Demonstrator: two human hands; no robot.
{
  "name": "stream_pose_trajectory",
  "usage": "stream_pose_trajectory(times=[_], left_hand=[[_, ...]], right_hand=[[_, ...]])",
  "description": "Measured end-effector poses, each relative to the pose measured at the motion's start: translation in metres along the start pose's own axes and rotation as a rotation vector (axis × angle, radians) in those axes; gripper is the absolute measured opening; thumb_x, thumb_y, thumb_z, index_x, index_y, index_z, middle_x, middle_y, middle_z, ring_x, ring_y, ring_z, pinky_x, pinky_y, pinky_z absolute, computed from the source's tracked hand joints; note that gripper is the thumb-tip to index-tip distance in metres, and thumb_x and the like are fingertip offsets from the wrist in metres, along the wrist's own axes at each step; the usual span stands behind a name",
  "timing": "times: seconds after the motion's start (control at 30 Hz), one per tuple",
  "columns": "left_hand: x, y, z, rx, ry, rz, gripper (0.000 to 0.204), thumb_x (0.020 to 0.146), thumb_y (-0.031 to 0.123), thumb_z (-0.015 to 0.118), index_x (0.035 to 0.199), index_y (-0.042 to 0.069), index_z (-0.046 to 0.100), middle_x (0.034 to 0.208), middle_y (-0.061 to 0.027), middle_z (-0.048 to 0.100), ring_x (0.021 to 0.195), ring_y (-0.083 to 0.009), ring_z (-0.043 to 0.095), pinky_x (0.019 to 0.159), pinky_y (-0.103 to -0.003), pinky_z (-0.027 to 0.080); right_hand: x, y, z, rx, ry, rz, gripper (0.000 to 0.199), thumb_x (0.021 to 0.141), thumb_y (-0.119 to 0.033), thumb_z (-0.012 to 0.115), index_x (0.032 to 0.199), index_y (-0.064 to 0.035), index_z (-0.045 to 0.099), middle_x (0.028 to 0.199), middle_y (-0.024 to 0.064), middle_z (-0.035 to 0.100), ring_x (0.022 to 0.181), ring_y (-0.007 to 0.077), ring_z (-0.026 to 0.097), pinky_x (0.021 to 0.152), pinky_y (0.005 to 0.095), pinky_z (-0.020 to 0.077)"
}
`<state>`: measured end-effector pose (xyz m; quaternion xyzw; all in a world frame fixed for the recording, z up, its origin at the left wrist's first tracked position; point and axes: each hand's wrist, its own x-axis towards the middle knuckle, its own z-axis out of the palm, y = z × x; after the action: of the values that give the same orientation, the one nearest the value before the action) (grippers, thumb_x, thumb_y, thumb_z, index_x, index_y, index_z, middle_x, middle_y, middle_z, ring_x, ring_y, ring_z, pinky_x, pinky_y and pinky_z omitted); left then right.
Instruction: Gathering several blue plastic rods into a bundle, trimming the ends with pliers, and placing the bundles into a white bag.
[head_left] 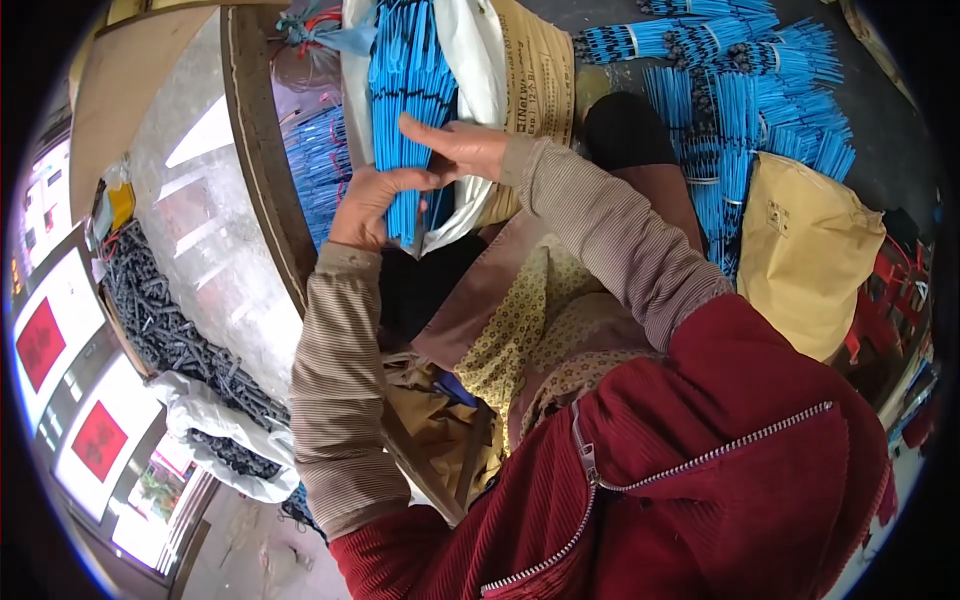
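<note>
A thick bundle of thin blue sticks with black bits along them (412,85) lies in the mouth of a white-lined bag (478,60) at the top middle. My left hand (372,198) curls around the bundle's near end from the left. From the right, my right hand (462,148) grips the same bundle, its thumb lying across the sticks. The fingers of both hands meet close together at the bundle, and some are hidden behind it.
More blue bundles (740,120) are heaped at the upper right, beside a brown paper bag (805,250). At left stands a pale tabletop with a wooden edge (262,150). Beyond it lie many dark grey pieces (175,310) and a white sack (225,440).
</note>
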<state>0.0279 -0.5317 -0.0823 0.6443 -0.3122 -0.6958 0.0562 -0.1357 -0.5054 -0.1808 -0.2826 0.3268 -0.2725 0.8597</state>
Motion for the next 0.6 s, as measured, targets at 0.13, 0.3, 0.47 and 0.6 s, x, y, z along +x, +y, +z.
stream_pose_trajectory(times=[0.13,0.3,0.47,0.6], left_hand=[[-0.016,0.009,-0.006,0.052,0.042,-0.028,0.021,0.068,0.001,0.079,0.087,-0.004,0.072,0.080,-0.0121,0.070,0.063,-0.0197,0.066,0.058,-0.030,0.054],[-0.016,0.011,0.006,0.111,0.079,0.044,0.021,0.068,0.001,0.078,0.087,-0.006,0.072,0.078,-0.0131,0.071,0.063,-0.0211,0.066,0.059,-0.032,0.055],[-0.015,0.004,-0.007,0.138,0.021,-0.020,0.025,0.073,0.014,0.079,0.088,-0.005,0.073,0.076,-0.0121,0.069,0.066,-0.0204,0.064,0.065,-0.031,0.052],[-0.016,0.003,-0.005,0.133,0.003,0.075,0.020,0.070,0.005,0.079,0.085,-0.008,0.073,0.077,-0.0149,0.070,0.064,-0.0234,0.065,0.067,-0.033,0.053]], right_hand=[[-0.020,-0.007,-0.005,0.034,0.116,-0.039,0.105,0.079,-0.087,0.048,0.102,0.0149,0.062,0.090,0.0193,0.065,0.085,0.0239,0.064,0.088,0.0426,0.0538],[-0.012,0.025,-0.031,0.077,0.443,0.048,0.118,0.077,-0.090,0.046,0.123,0.0184,0.048,0.114,0.0281,0.060,0.104,0.0318,0.065,0.091,0.0413,0.0547],[-0.006,0.029,-0.017,0.393,0.194,0.158,0.145,0.067,-0.095,0.048,0.144,0.0237,0.014,0.145,0.0380,0.033,0.137,0.0429,0.039,0.111,0.0488,0.0387],[0.012,0.042,0.004,0.545,0.161,0.056,0.147,0.062,-0.097,0.051,0.153,0.0092,0.006,0.156,0.0299,0.021,0.147,0.0393,0.021,0.119,0.0522,0.0178]])
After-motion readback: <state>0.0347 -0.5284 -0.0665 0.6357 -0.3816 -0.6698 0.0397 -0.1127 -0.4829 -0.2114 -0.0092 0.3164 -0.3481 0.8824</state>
